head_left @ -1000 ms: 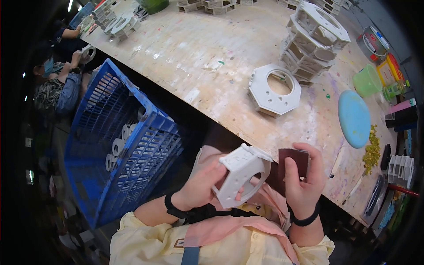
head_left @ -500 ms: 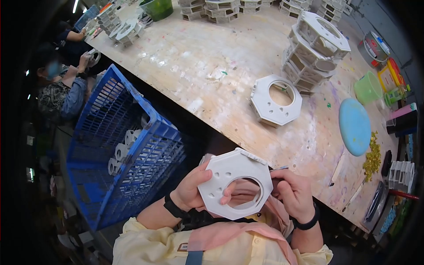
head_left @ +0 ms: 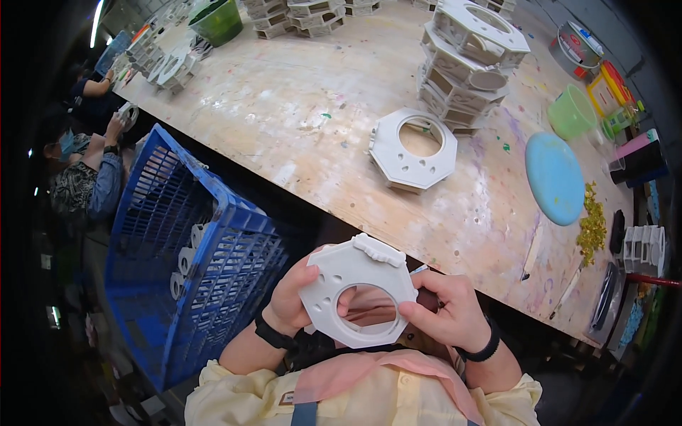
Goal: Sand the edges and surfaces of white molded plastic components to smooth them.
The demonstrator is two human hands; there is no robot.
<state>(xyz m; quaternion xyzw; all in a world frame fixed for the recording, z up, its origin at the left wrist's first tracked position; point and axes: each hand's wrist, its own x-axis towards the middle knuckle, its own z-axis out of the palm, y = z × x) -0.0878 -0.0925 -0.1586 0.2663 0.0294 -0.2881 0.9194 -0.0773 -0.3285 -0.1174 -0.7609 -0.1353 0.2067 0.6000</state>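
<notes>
Left hand (head_left: 288, 292): closed, gripping white octagonal frame (head_left: 344, 264) by left edge.
Right hand (head_left: 449, 307): half-closed, thumb touching right edge (fingers' hold hidden).
Tabletop (head_left: 284, 106): showing open room mid-surface.

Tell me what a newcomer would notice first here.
First, the white frame with a round hole, at the lower middle, held by the left hand, with the right hand at its right edge. Then the big blue crate at the left, beside the table, with white pieces inside. On the table, a stack of white frames stands at the top right; a flat blue disc lies farther right.
</notes>
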